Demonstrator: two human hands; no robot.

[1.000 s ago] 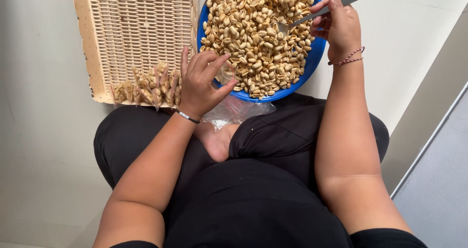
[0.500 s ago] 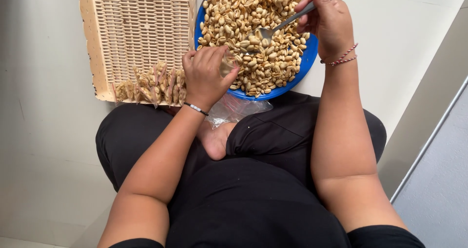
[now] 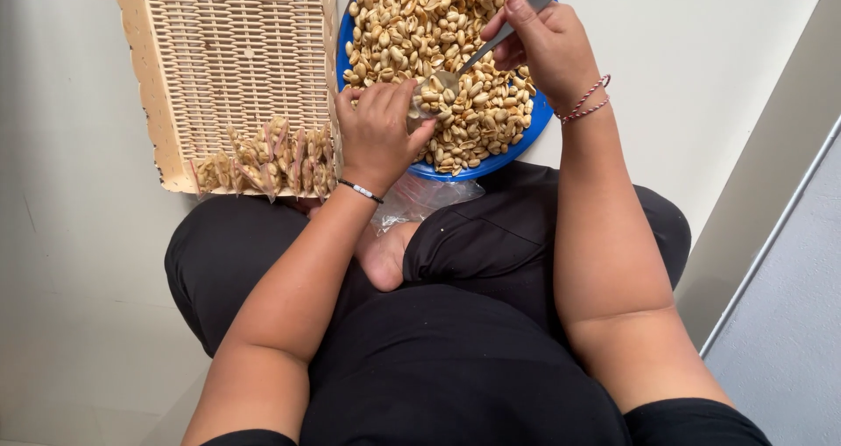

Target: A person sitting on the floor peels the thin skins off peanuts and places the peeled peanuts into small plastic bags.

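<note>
A blue bowl (image 3: pixel 529 132) full of shelled peanuts (image 3: pixel 420 17) rests on the floor in front of my crossed legs. My right hand (image 3: pixel 547 47) grips the handle of a metal spoon (image 3: pixel 480 56), whose loaded tip meets the fingers of my left hand. My left hand (image 3: pixel 377 135) is curled at the bowl's near rim, pinching what looks like a small clear packet, mostly hidden by the fingers. A thin bracelet is on each wrist.
A wicker tray (image 3: pixel 236 52) lies left of the bowl, with several small filled peanut packets (image 3: pixel 263 161) lined along its near edge. Loose clear plastic bags (image 3: pixel 420 201) sit under the bowl by my bare foot (image 3: pixel 385 258). Pale floor surrounds everything.
My right hand has swung the spoon from the bowl's far right side down and left to my left hand. My left hand has closed in at the bowl's rim.
</note>
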